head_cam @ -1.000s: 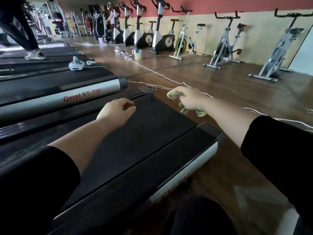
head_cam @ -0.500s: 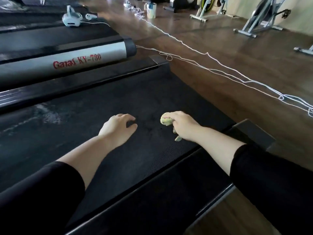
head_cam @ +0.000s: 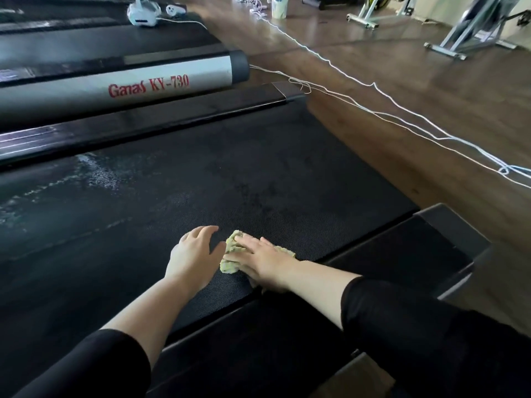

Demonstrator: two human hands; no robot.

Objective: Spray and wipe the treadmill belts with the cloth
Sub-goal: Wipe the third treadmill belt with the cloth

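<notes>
Pressure is put on the crumpled yellow-green cloth (head_cam: pixel 229 267) by the right hand (head_cam: pixel 263 264), grip flat and uncurled, so the black textured treadmill belt (head_cam: pixel 258 168) gets scrubbed. Just left of that grip, the left hand (head_cam: pixel 191 255) is rested open-fingered, likely as a brace.

Low at centre, the right hand (head_cam: pixel 263 261) presses a yellow-green cloth (head_cam: pixel 230 267) flat on the black treadmill belt (head_cam: pixel 258 168) — the left hand (head_cam: pixel 192 254) rests just beside it, fingers loosely spread. Pale speckled streaks (head_cam: pixel 97 176) mark the belt at left
</notes>
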